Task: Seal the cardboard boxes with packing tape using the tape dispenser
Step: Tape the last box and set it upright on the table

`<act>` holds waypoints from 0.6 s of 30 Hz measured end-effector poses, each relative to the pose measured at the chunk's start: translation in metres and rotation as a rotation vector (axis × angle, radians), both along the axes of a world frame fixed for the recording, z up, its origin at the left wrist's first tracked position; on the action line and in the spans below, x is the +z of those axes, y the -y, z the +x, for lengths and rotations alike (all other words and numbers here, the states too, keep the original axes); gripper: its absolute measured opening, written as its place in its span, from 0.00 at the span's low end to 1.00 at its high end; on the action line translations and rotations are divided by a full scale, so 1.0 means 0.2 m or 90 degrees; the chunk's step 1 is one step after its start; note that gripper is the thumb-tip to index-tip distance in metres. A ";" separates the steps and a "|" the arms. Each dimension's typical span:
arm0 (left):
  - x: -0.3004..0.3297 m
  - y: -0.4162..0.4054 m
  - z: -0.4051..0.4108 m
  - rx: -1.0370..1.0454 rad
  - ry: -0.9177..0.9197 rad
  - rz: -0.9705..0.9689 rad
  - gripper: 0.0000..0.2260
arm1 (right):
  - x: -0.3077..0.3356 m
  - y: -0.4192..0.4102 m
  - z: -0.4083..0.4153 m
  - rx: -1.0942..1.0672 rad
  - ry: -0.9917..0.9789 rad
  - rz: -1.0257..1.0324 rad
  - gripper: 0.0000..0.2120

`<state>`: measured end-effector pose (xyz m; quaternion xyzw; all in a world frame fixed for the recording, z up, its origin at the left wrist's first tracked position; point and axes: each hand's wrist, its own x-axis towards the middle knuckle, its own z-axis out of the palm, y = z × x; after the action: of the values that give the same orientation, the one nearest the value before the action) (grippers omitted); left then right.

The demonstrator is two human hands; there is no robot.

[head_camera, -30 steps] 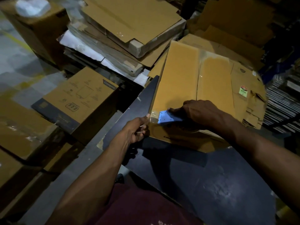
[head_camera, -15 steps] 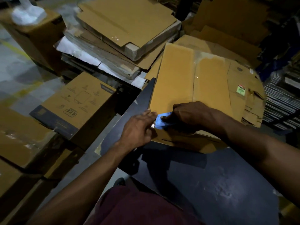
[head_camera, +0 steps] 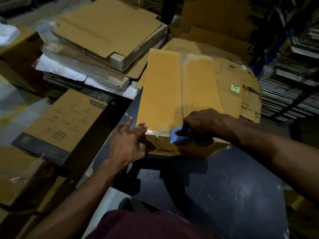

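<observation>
fingers (head_camera: 187, 125) grip tape dispenser (head_camera: 179, 138) on box (head_camera: 162, 94).

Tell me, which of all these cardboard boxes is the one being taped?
The plain box on the dark table, under both hands. The right hand grips the blue tape dispenser at its near edge; the others lie untouched.

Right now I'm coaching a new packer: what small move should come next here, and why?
Probably draw the dispenser further right along the box's near edge. The right hand grips it about midway along that edge, glossy tape covers only the stretch behind it, and the left hand presses the near-left corner.
</observation>
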<state>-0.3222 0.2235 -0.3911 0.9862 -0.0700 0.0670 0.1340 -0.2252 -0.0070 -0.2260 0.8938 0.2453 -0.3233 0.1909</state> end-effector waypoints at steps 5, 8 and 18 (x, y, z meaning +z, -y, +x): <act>-0.07 0.22 0.06 -0.177 0.023 0.008 0.37 | 0.03 0.00 -0.01 0.043 -0.003 0.008 0.20; -0.12 0.22 0.08 -0.183 0.033 0.008 0.36 | 0.02 0.00 -0.01 0.084 0.006 0.013 0.19; -0.13 0.24 0.09 -0.149 0.059 -0.042 0.33 | 0.07 0.38 -0.01 -0.004 -0.009 0.006 0.18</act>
<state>-0.3039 0.1751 -0.4175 0.9623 -0.1883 0.0985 0.1699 -0.2270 -0.0832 -0.2126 0.8930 0.2451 -0.3294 0.1841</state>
